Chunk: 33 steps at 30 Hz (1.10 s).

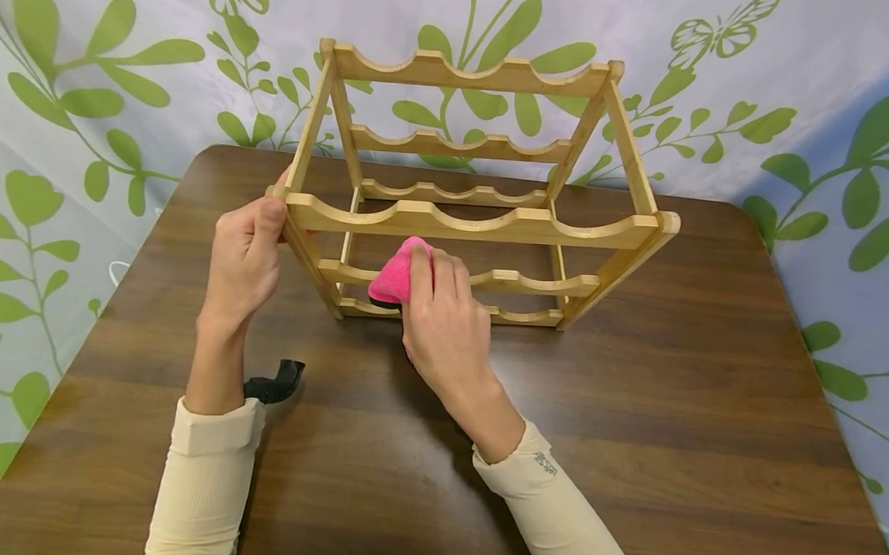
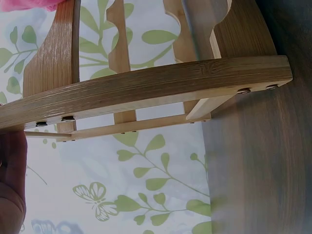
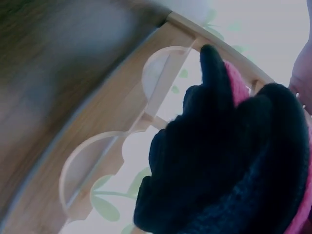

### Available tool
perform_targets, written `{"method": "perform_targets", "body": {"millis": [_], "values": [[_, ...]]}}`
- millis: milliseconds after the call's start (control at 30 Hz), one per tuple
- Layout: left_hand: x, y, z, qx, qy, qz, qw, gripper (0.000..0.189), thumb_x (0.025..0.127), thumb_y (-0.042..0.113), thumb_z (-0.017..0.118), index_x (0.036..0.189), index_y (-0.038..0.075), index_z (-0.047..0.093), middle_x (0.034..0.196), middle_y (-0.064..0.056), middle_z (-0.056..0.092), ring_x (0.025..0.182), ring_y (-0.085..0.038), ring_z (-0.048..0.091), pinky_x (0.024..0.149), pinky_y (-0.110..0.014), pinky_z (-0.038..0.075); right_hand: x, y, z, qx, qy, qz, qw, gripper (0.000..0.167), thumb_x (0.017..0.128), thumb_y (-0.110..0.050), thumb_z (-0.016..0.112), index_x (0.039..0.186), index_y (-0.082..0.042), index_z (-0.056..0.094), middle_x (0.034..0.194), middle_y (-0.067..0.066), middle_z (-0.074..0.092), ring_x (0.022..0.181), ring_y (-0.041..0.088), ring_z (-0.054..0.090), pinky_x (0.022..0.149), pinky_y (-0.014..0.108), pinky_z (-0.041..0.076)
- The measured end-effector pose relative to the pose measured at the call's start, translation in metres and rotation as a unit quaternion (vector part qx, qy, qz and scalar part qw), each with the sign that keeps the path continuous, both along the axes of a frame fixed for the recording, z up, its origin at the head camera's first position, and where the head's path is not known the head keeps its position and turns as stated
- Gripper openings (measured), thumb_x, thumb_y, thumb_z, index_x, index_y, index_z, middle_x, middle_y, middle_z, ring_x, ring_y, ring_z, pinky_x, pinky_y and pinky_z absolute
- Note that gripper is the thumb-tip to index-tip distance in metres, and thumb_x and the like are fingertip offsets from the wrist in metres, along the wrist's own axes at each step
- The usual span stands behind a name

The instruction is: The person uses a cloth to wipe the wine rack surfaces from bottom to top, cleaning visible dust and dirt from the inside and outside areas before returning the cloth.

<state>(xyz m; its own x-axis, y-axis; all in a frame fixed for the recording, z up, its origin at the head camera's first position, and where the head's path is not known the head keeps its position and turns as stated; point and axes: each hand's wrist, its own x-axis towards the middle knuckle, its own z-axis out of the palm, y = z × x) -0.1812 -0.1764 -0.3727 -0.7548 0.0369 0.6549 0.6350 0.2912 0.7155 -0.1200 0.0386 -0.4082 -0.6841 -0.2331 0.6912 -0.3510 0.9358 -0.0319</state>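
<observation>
A light wooden wine rack [image 1: 516,227] with scalloped rails stands upright on the table. My left hand [image 1: 242,258] grips its front left upright near the top, thumb on the near side; the other fingers are partly hidden behind the wood. In the left wrist view, part of the left hand [image 2: 12,180] shows beside the rack's side post [image 2: 170,80]. My right hand [image 1: 450,335] holds a bunched cloth [image 1: 394,280], pink on one side, in front of the rack's middle rail. The cloth's dark side [image 3: 209,146] fills much of the right wrist view.
The brown wooden table [image 1: 704,417] extends around the rack. Behind it hangs a pale backdrop [image 1: 714,148] with green leaves and butterflies. A black curved piece [image 1: 282,382] shows beside the left wrist; its kind is unclear.
</observation>
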Motion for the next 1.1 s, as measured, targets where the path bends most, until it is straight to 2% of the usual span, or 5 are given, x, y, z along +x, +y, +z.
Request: {"method": "perform_targets", "body": {"millis": [167, 467, 833, 1100], "values": [[-0.001, -0.001, -0.001, -0.002, -0.002, -0.002, 1.0, 0.073, 0.102, 0.051, 0.045, 0.084, -0.017, 0.065, 0.08, 0.025, 0.066, 0.073, -0.002, 0.068, 0.069, -0.015, 0.055, -0.001, 0.003, -0.005, 0.001, 0.009, -0.002, 1.0, 0.031, 0.089, -0.007, 0.06, 0.12, -0.001, 0.061, 0.113, 0.016, 0.064, 0.102, 0.031, 0.061, 0.064, 0.039, 0.06], [-0.001, -0.002, -0.001, 0.0, 0.002, -0.007, 1.0, 0.073, 0.102, 0.05, 0.044, 0.082, -0.017, 0.064, 0.08, 0.023, 0.067, 0.073, -0.007, 0.069, 0.069, -0.016, 0.055, -0.001, 0.01, -0.011, -0.011, 0.017, -0.006, 0.9998, 0.031, 0.09, -0.008, 0.06, 0.121, -0.001, 0.06, 0.113, 0.015, 0.065, 0.103, 0.029, 0.062, 0.063, 0.041, 0.06], [-0.001, 0.0, 0.0, 0.001, -0.002, -0.009, 1.0, 0.074, 0.101, 0.052, 0.044, 0.082, -0.017, 0.063, 0.079, 0.022, 0.067, 0.072, -0.001, 0.068, 0.068, -0.017, 0.055, -0.004, 0.035, -0.024, -0.012, 0.037, 0.032, 0.9987, 0.038, 0.088, -0.008, 0.069, 0.124, 0.0, 0.059, 0.117, 0.017, 0.063, 0.109, 0.033, 0.06, 0.078, 0.041, 0.059], [-0.002, -0.002, -0.001, -0.006, -0.002, -0.005, 1.0, 0.074, 0.101, 0.053, 0.044, 0.083, -0.016, 0.064, 0.079, 0.022, 0.067, 0.072, 0.001, 0.067, 0.069, -0.016, 0.055, -0.004, 0.046, -0.025, -0.007, 0.058, 0.051, 0.997, 0.038, 0.087, -0.004, 0.069, 0.124, 0.0, 0.061, 0.116, 0.019, 0.064, 0.109, 0.036, 0.06, 0.079, 0.042, 0.058]]}}
